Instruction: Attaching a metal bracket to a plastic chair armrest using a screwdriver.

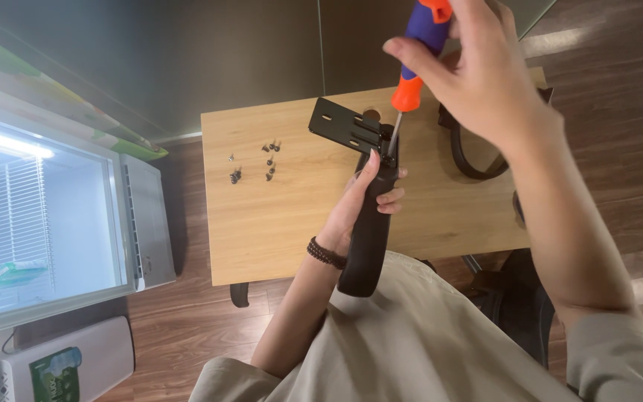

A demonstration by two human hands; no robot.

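1. Setting: wooden table [277,223] on dark plank flooring.
2. Right hand [478,74] fingers gripped a screwdriver [414,67], tip at the bracket [347,126].
3. Left hand [366,201] clasped the black armrest [370,238].
4. Risk: the tip could slip off the screw if the armrest tilted; loose screws [258,160] lay nearby.

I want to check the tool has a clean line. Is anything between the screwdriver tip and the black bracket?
Nothing visible. The screwdriver in the right hand meets the bracket directly; the left hand grips the black arm below it.

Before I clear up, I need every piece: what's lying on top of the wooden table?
On the wooden table: loose dark screws and a black curved part, partly hidden behind the right hand.
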